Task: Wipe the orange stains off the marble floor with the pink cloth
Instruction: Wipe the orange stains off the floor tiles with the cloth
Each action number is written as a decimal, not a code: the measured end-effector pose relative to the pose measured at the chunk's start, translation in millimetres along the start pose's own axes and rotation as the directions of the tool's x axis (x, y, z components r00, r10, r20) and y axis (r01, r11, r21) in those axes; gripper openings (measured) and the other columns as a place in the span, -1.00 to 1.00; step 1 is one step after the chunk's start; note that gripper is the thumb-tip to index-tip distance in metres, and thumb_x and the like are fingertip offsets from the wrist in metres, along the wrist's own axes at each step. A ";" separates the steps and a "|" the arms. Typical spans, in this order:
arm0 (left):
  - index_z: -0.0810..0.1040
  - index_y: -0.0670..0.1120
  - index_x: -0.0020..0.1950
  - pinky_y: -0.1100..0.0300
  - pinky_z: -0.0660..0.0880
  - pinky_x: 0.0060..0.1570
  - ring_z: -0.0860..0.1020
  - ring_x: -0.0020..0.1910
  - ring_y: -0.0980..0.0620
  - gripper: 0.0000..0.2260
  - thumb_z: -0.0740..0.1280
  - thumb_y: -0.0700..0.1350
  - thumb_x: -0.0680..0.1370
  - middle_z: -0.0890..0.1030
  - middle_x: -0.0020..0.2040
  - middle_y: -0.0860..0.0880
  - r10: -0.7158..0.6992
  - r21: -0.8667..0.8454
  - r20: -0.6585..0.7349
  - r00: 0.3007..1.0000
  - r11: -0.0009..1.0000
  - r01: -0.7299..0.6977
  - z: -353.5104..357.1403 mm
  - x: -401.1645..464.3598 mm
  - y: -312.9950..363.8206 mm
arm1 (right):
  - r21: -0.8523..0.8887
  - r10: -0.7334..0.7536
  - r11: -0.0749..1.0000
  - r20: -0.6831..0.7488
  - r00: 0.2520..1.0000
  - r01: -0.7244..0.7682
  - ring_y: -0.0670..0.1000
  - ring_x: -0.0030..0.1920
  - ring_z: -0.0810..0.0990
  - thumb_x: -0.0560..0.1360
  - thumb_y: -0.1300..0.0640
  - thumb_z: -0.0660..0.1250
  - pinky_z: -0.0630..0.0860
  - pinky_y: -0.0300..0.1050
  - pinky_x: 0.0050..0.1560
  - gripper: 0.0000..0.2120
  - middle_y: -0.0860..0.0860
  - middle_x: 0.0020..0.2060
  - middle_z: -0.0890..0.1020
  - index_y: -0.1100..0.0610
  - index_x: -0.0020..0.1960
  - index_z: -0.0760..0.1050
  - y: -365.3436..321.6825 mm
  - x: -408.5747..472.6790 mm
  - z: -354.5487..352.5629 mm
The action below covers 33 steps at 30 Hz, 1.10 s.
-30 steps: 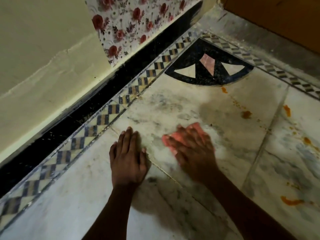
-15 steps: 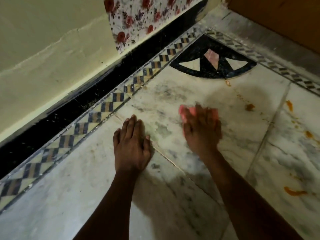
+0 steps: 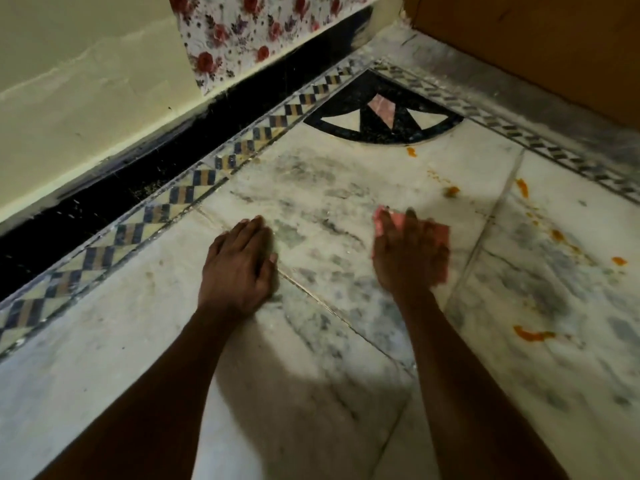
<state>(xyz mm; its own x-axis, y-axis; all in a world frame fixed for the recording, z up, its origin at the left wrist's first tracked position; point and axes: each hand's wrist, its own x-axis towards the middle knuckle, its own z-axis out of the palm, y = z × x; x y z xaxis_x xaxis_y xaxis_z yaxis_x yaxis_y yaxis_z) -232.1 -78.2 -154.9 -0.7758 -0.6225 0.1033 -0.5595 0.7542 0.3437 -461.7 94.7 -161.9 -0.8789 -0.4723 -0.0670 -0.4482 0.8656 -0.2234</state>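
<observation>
Pressure is what this stroke needs, so I keep my right hand (image 3: 408, 254) flat with the fingers spread over the pink cloth (image 3: 440, 237), pinning it to the marble floor (image 3: 329, 202) rather than gripping it; the cloth shows only at the far left corner and along the right edge of my palm, and the blur there makes its folds hard to read. My left hand (image 3: 239, 265) lies open and released on the floor to the left, fingers together, holding nothing, and I judge it is there to carry my weight while I lean. None of the marks sits under the cloth now. The nearest orange blob (image 3: 451, 191) lies just beyond my fingertips to the far right, with a faint orange trail (image 3: 434, 175) leading on to a small orange spot (image 3: 411, 152) at the rim of the black fan inlay (image 3: 381, 129). More orange specks (image 3: 557, 235) run along the slab to the right, across the joint, and a long orange smear (image 3: 531, 336) sits near me on that side. To do this well I would push the cloth forward and right over the blob in one firm pass, then lift or fold to a clean face so I do not drag colour across the pale stone. The joint line could hold residue, so I would work along it, not across.
</observation>
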 end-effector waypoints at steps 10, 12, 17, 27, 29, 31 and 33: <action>0.27 0.00 0.67 -0.06 0.08 0.63 0.16 0.68 0.01 -0.36 0.17 0.22 0.62 0.21 0.70 0.02 0.142 -0.162 0.042 0.989 0.978 -0.134 27.6 -58.1 93.0 | -0.139 -0.254 0.956 0.044 0.966 0.258 0.25 0.68 0.12 0.68 -0.27 -0.14 0.22 0.33 0.56 -0.47 -0.06 0.70 0.21 -0.42 0.65 0.03 119.5 -97.7 -25.8; 0.23 -0.02 0.68 -0.07 0.07 0.65 0.13 0.69 -0.01 -0.35 0.12 0.23 0.64 0.17 0.71 -0.01 0.188 -0.087 0.062 0.980 0.979 -0.182 42.2 -66.6 116.2 | -0.115 -0.086 0.989 0.061 0.994 0.092 0.26 0.67 0.11 0.62 -0.29 -0.14 0.12 0.34 0.60 -0.43 -0.05 0.70 0.17 -0.43 0.63 0.04 111.1 -54.2 -29.9; 0.09 -0.02 0.72 -0.13 -0.03 0.66 -0.03 0.72 -0.07 -0.26 -0.01 0.32 0.61 -0.01 0.73 -0.02 0.107 -0.049 0.165 0.981 0.994 -0.100 52.0 -85.3 153.1 | -0.092 -0.411 0.907 0.005 0.911 0.410 0.18 0.68 0.18 0.69 -0.22 -0.04 0.11 0.32 0.60 -0.48 -0.06 0.70 0.20 -0.35 0.65 0.15 116.3 -121.5 -22.6; -0.05 -0.01 0.73 -0.11 -0.23 0.64 -0.19 0.71 -0.03 -0.23 -0.14 0.30 0.57 -0.14 0.73 0.01 0.099 -0.045 0.226 0.969 0.995 -0.091 60.5 -125.7 211.1 | -0.060 -0.128 0.988 0.223 0.966 0.145 0.22 0.72 -0.11 0.70 -0.28 -0.13 -0.16 0.44 0.61 -0.48 -0.08 0.73 -0.11 -0.43 0.64 -0.13 191.1 -89.7 -55.6; -0.05 -0.01 0.73 -0.15 -0.21 0.64 -0.18 0.71 -0.04 -0.22 -0.14 0.31 0.56 -0.13 0.73 0.01 0.088 -0.066 0.226 0.970 0.995 -0.075 63.2 -119.2 218.9 | -0.021 -0.328 0.942 0.160 0.931 0.335 0.18 0.72 -0.01 0.69 -0.29 -0.13 -0.12 0.37 0.60 -0.49 -0.08 0.73 0.01 -0.41 0.65 0.01 192.8 -132.5 -51.1; -0.02 -0.01 0.73 -0.17 -0.14 0.65 -0.14 0.72 -0.04 -0.22 -0.14 0.32 0.57 -0.10 0.73 0.01 0.134 -0.091 0.238 0.962 0.989 -0.115 68.4 -109.8 223.3 | -0.021 -0.408 0.911 0.095 0.908 0.412 0.14 0.69 0.17 0.70 -0.30 -0.12 0.01 0.28 0.61 -0.52 -0.10 0.69 0.21 -0.44 0.60 0.16 219.0 -172.8 -54.5; -0.02 0.01 0.73 -0.13 -0.12 0.65 -0.14 0.72 -0.01 -0.24 -0.14 0.33 0.58 -0.11 0.73 0.05 0.201 -0.097 0.249 0.947 0.978 -0.182 74.0 -101.8 229.9 | -0.067 -0.259 0.961 0.100 0.961 0.267 0.18 0.69 0.13 0.69 -0.32 -0.14 0.08 0.32 0.61 -0.53 -0.12 0.69 0.22 -0.50 0.59 0.09 250.7 -168.8 -61.4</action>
<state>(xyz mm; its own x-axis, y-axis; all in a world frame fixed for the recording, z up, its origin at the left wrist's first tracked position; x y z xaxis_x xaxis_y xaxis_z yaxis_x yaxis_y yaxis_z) -303.4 174.0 -155.5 -0.9202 -0.3858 -0.0659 -0.3777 0.8310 0.4084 -435.7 401.6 -146.9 -0.7117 -0.6948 -0.1038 -0.6761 0.7176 -0.1673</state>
